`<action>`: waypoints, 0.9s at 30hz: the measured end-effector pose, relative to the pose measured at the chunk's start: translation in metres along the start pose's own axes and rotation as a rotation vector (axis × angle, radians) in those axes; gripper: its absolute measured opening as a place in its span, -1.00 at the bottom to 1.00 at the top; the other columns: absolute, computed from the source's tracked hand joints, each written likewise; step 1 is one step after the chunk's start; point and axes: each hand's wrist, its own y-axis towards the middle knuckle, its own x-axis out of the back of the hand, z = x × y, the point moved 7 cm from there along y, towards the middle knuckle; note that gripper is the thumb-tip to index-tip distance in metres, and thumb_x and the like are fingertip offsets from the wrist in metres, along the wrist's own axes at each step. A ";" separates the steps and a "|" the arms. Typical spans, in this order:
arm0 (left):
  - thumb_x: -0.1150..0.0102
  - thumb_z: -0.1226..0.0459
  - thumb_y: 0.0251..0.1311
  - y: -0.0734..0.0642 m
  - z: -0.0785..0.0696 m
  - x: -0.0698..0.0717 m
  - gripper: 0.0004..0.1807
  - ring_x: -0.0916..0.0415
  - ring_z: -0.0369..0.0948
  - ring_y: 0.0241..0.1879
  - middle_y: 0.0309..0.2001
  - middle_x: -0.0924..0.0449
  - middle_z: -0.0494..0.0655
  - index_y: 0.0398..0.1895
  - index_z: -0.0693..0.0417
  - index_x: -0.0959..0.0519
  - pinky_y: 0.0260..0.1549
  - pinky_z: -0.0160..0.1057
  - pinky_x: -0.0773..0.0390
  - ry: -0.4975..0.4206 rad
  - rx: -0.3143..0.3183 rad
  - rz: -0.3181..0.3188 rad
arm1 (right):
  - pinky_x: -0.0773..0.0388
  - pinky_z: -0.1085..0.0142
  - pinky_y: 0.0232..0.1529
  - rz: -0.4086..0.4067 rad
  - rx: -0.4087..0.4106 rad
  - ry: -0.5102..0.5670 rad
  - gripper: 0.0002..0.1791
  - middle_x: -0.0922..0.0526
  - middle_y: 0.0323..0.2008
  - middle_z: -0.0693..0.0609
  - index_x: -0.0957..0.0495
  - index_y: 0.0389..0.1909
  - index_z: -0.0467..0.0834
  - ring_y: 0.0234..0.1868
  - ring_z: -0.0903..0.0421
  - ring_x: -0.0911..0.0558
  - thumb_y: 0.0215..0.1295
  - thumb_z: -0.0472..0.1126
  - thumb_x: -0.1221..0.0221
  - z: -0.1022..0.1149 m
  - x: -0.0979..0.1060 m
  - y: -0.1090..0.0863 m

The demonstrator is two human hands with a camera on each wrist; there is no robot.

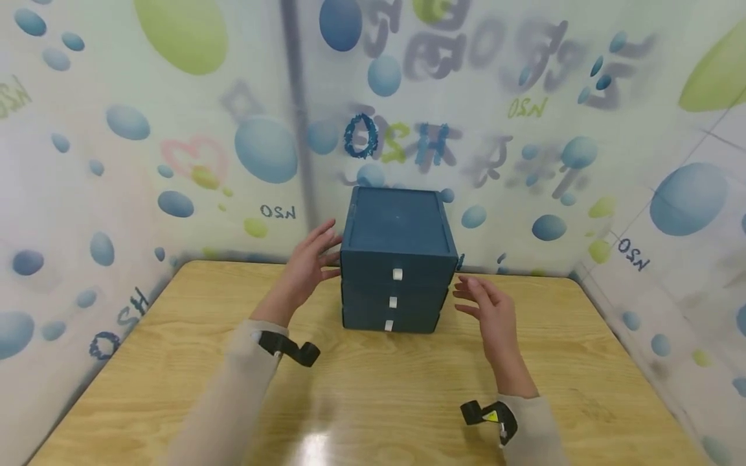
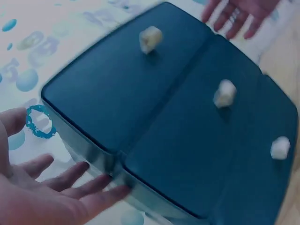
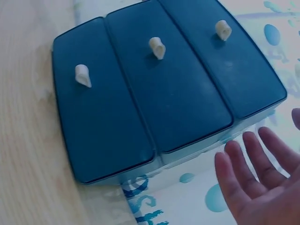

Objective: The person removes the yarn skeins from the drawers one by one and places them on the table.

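A dark blue three-drawer box (image 1: 399, 223) stands upright on the table, its drawers closed. Each drawer front carries one small white pull tab (image 1: 397, 274). At the box's left side is my left hand (image 1: 302, 268), fingers spread and fairly straight. In the left wrist view its fingertips (image 2: 119, 191) lie at the side wall; I cannot tell whether they touch. My right hand (image 1: 494, 317) hovers just off the right side, fingers loosely bent and holding nothing. The right wrist view shows a gap between those fingers (image 3: 251, 161) and the box.
The wooden table (image 1: 373, 388) reaches to the walls behind and beside the box. A back wall (image 1: 501, 194) printed with blue and green drops stands close behind it. Black wrist straps (image 1: 291, 347) with small cameras sit over both sleeves.
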 end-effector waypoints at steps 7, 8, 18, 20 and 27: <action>0.14 0.07 0.59 0.011 -0.021 0.002 -0.34 -0.20 0.20 0.51 0.62 -0.01 0.09 0.66 -0.29 0.04 0.38 0.26 -0.36 0.024 0.064 -0.016 | -0.73 0.40 -0.16 -0.094 0.042 0.085 -0.63 -0.75 -0.24 0.19 -0.67 -0.03 -0.22 -0.20 0.24 -0.76 0.58 -0.03 -0.02 0.012 0.007 -0.005; 0.12 0.07 0.58 0.012 -0.023 0.002 -0.35 -0.24 0.19 0.49 0.62 -0.02 0.08 0.65 -0.29 0.00 0.36 0.26 -0.39 0.054 0.067 -0.029 | -0.74 0.39 -0.17 -0.093 0.046 0.088 -0.63 -0.75 -0.24 0.19 -0.67 -0.04 -0.21 -0.21 0.24 -0.76 0.58 -0.03 -0.02 0.013 0.006 -0.005; 0.00 0.04 0.53 0.034 -0.037 -0.006 -0.38 -0.39 0.12 0.43 0.55 -0.24 0.03 0.60 -0.27 -0.17 0.21 0.22 -0.56 0.363 0.073 -0.025 | -0.72 0.43 -0.22 -0.080 0.134 -0.064 -0.61 -0.73 -0.29 0.34 -0.66 0.01 -0.32 -0.31 0.29 -0.73 0.56 -0.07 -0.07 0.027 -0.001 -0.017; 0.00 0.02 0.53 0.037 -0.038 -0.006 -0.39 -0.39 0.11 0.42 0.55 -0.24 0.02 0.59 -0.29 -0.19 0.21 0.22 -0.56 0.386 0.080 -0.028 | -0.72 0.43 -0.22 -0.060 0.151 -0.089 -0.61 -0.73 -0.28 0.34 -0.66 0.03 -0.31 -0.30 0.27 -0.73 0.55 -0.07 -0.09 0.030 -0.004 -0.017; -0.02 -0.01 0.51 0.042 -0.042 -0.003 -0.38 -0.46 0.10 0.38 0.55 -0.25 -0.02 0.58 -0.29 -0.22 0.14 0.16 -0.63 0.416 0.094 -0.038 | -0.71 0.44 -0.21 0.015 0.175 -0.164 -0.62 -0.76 -0.11 -0.20 -0.68 0.02 -0.29 -0.28 0.20 -0.75 0.55 -0.07 -0.08 0.035 -0.019 -0.017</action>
